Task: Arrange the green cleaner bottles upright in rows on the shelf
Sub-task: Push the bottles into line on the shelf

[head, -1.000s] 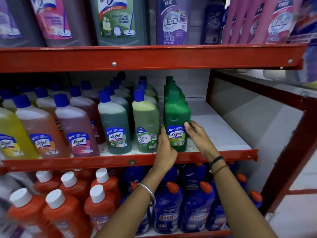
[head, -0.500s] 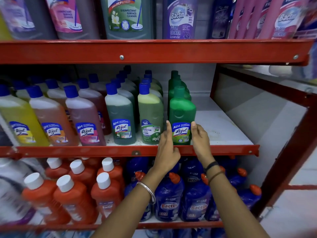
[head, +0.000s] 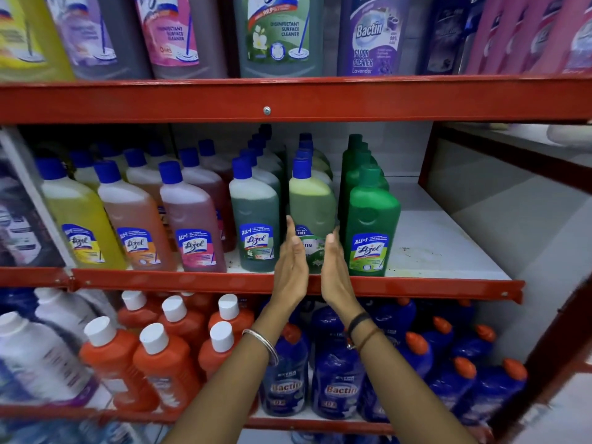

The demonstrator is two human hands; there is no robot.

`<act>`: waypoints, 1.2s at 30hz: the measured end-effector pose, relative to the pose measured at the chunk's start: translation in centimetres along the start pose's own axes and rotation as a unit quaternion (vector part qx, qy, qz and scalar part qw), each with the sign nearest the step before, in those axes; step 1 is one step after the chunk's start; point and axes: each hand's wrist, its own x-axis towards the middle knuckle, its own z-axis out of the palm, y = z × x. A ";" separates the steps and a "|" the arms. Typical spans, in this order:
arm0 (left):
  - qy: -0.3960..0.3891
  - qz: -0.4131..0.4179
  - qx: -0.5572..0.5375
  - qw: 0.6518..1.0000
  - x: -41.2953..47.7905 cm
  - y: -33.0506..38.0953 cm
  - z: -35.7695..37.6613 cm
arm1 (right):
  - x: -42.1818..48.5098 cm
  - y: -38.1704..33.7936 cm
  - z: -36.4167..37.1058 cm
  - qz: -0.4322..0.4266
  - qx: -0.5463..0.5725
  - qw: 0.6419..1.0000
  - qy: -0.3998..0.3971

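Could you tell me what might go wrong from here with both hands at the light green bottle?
1. The left hand and right hand flank the light green bottle with open palms; a lopsided push might tip it.
2. The green bottle stands close beside the right hand, so a knock could topple it toward the bare shelf.
3. The dark green bottle crowds the left hand similarly.

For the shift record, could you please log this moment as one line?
stage: straightening rows | left hand: open | right hand: open | between hands: light green bottle, upright | dark green bottle: upright
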 end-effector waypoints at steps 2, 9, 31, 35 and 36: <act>-0.010 -0.007 0.022 1.000 -0.1 0.1 0.0 | 0.4 -0.1 -0.2 0.007 0.013 1.000 0.010; -0.008 0.011 0.069 0.998 -1.8 -0.3 -0.9 | -1.3 0.0 0.2 -0.002 0.021 0.999 0.048; -0.043 -0.029 0.053 0.997 0.9 -2.9 -10.1 | -1.2 -2.8 10.6 0.013 -0.057 0.998 0.022; -0.051 -0.038 0.080 0.995 0.4 -2.8 -10.5 | -1.2 -3.0 10.3 0.016 -0.085 0.996 0.027; -0.050 -0.040 0.086 0.994 0.1 -2.6 -10.5 | -1.4 -3.0 10.1 0.012 -0.085 0.996 0.028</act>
